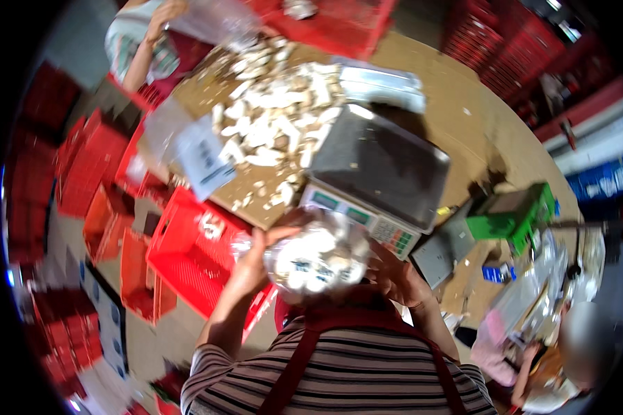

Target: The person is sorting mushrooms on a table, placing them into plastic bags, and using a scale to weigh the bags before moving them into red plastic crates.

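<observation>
A clear plastic bag of white mushrooms [319,257], bearing print, is held in front of my chest. My left hand [254,259] grips the gathered end of the bag. My right hand [400,277] is at the bag's other side, blurred, its fingers spread; whether it presses on the bag I cannot tell. Just beyond the bag stands a digital scale with a bare steel pan [381,166] and a keypad [392,233]. A heap of loose pale mushrooms [280,116] lies on the brown tabletop left of the pan. Flat printed plastic bags [202,155] lie at the table's left edge.
A red plastic crate [187,259] stands below left, with a few pieces in it. Another red crate [322,26] is at the far side. A green box [514,212] stands right. Co-workers are at upper left [145,52] and lower right [540,368]. Stacked crates line the left.
</observation>
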### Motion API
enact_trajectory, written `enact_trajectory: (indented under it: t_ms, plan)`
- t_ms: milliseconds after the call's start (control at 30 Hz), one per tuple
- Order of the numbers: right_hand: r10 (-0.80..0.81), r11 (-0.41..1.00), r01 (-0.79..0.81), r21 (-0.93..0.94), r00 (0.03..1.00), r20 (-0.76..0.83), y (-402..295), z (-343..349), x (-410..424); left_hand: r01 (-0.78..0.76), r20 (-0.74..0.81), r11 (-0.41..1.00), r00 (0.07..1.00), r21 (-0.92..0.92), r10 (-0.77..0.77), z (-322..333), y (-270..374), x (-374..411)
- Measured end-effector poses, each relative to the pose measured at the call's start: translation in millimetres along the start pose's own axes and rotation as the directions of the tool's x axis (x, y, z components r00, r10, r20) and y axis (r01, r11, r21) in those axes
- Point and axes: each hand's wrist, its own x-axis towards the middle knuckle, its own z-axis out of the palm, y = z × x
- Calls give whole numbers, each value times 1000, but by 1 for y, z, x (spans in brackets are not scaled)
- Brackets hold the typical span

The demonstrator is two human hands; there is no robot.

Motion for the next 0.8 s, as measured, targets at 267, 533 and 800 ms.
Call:
enact_trajectory:
  t_ms: [267, 533, 800]
  plan:
    - [453, 891, -437, -120, 847, 279, 17, 38, 98, -229, -674, 971, 729, -75, 120, -231, -53, -88]
    - [654, 740, -631, -232, 756, 32, 54, 58, 147, -469, -862, 776, 471, -423, -186, -467, -319, -25]
    - [752, 623, -763, -171, 645, -137, 75, 57, 176, -150, -709, 779, 543, -609, -450, -513, -357, 43]
